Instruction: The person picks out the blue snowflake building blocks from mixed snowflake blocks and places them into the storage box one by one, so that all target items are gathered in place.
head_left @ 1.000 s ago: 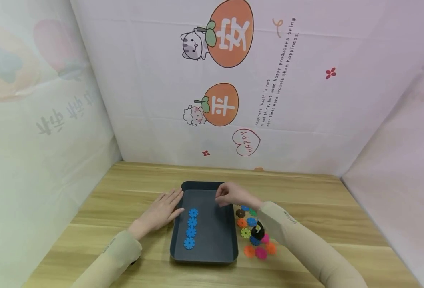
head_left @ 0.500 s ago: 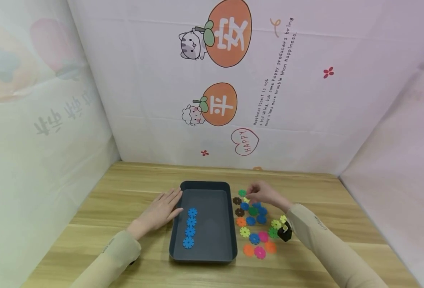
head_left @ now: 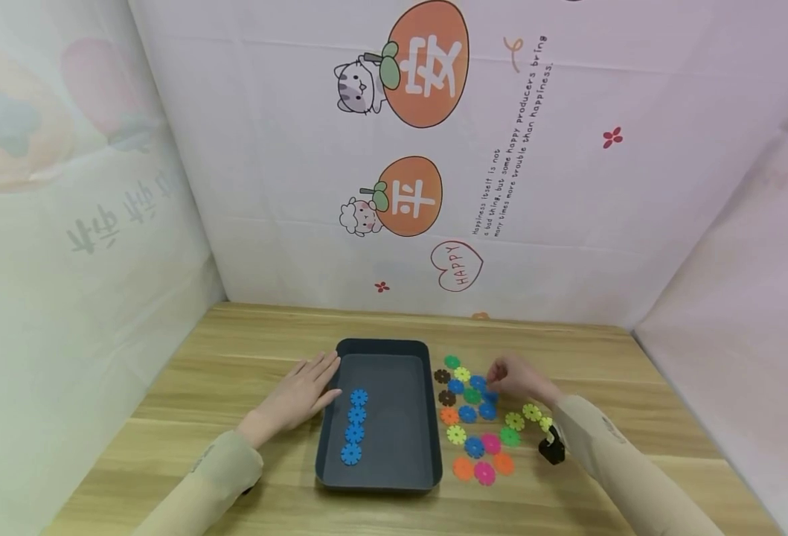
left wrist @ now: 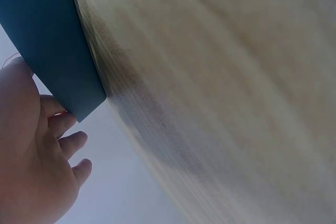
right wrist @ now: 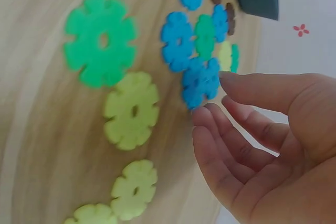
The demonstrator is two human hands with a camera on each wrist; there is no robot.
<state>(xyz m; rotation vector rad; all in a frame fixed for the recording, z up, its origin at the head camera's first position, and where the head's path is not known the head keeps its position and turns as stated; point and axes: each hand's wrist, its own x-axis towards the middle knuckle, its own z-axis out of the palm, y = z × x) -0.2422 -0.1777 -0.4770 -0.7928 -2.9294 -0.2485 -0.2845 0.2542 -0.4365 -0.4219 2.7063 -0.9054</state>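
My left hand (head_left: 300,393) rests with straight fingers on the left rim of a dark grey tray (head_left: 394,461). In the left wrist view, the fingers of that hand (left wrist: 37,145) touch the outer wall of the tray (left wrist: 52,40). Several blue notched plastic discs (head_left: 355,432) lie in a column inside the tray. My right hand (head_left: 519,378) is low over loose discs right of the tray, nearest some blue ones (head_left: 489,400). In the right wrist view, its thumb and fingers are parted beside overlapping blue discs (right wrist: 195,85), with nothing seen between them; contact cannot be told.
Loose discs in green (head_left: 510,436), yellow (head_left: 514,421), orange (head_left: 463,468), pink (head_left: 484,473) and brown (head_left: 447,397) spread over the wooden table (head_left: 260,342) on the tray's right. White printed cloth walls (head_left: 286,186) stand behind and at both sides.
From over the tray's upper right, my right hand has moved right, past the nearer loose discs, to the blue ones. My left hand and the blue column have stayed put.
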